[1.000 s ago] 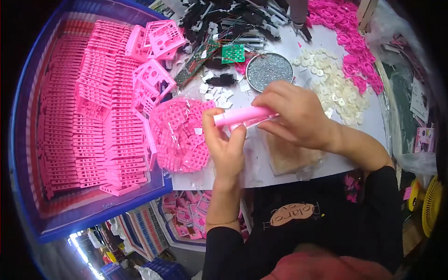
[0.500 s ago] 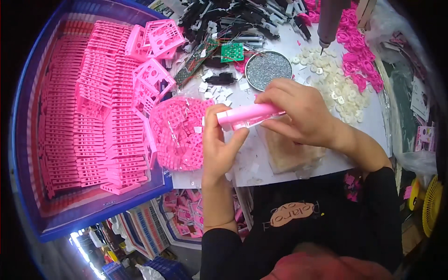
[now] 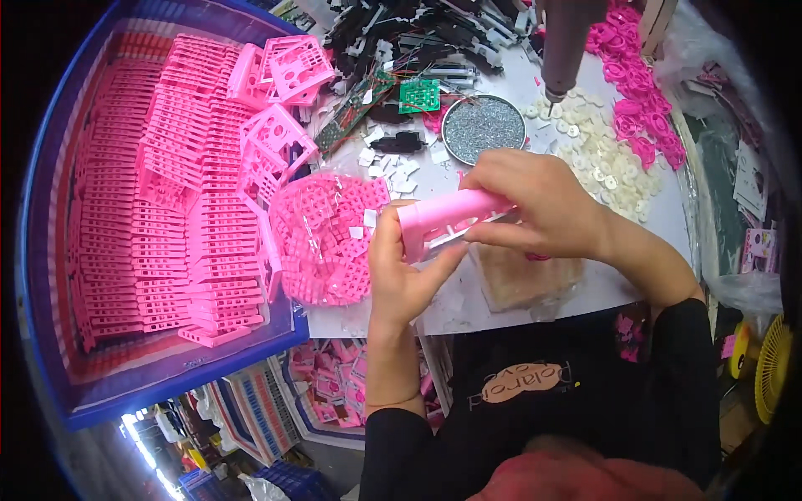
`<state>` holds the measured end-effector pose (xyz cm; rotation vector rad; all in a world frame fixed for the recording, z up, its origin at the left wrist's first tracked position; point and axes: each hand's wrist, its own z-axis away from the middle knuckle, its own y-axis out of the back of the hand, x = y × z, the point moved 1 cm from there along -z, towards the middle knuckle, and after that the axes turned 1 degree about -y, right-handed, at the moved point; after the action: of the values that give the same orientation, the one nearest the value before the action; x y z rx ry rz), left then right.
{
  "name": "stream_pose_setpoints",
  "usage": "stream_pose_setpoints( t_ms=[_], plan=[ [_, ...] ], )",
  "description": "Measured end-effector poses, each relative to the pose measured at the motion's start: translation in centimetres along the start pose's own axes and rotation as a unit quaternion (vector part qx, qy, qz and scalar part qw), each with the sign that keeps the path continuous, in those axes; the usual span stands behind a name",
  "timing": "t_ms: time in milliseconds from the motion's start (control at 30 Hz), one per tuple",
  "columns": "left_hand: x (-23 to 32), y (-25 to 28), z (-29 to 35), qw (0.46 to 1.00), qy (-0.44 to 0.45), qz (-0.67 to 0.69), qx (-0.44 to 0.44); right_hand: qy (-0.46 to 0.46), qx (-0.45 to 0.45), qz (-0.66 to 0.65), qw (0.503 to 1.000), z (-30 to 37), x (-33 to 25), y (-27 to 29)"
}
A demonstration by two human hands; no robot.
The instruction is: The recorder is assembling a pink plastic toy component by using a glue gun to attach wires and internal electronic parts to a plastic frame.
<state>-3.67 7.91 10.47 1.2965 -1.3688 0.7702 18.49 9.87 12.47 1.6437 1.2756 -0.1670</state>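
Between both hands I hold a pink plastic housing [image 3: 455,209], tilted so that its long smooth side faces up and a white part shows along its lower edge. My left hand [image 3: 397,267] grips its left end, thumb beneath. My right hand [image 3: 539,200] closes on its right end, fingers over the top and thumb below. Under my right hand, on the white table, lies a beige block [image 3: 526,284] in clear wrap. Just beyond the hands stands a round dish of small metal screws [image 3: 483,127]. A clear bag of pink square parts [image 3: 322,242] sits left of my left hand.
A blue crate [image 3: 109,401] full of stacked pink frames stands left. A powered screwdriver [image 3: 568,50] hangs at the upper right, above white discs [image 3: 606,159] and magenta parts [image 3: 639,100]. Black mechanisms [image 3: 418,33] and a green circuit board [image 3: 419,96] lie at the back.
The pink housing has tilted in my hands, showing more of its underside and white part. My left hand has shifted slightly right. The hanging screwdriver has swung a little left and lower.
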Motion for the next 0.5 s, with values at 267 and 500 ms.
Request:
stream_pose_setpoints(
  t_ms=[267, 500],
  plan=[
    [1.6, -0.7, -0.2, 0.954, -0.143, -0.261, -0.037, -0.074, -0.089, -0.094, 0.989, -0.3, 0.7, 0.1],
    [2.2, -1.1, -0.3, 0.941, -0.170, -0.279, -0.090, -0.074, -0.215, -0.030, 0.973, -0.8, 0.5, 2.0]
  ],
)
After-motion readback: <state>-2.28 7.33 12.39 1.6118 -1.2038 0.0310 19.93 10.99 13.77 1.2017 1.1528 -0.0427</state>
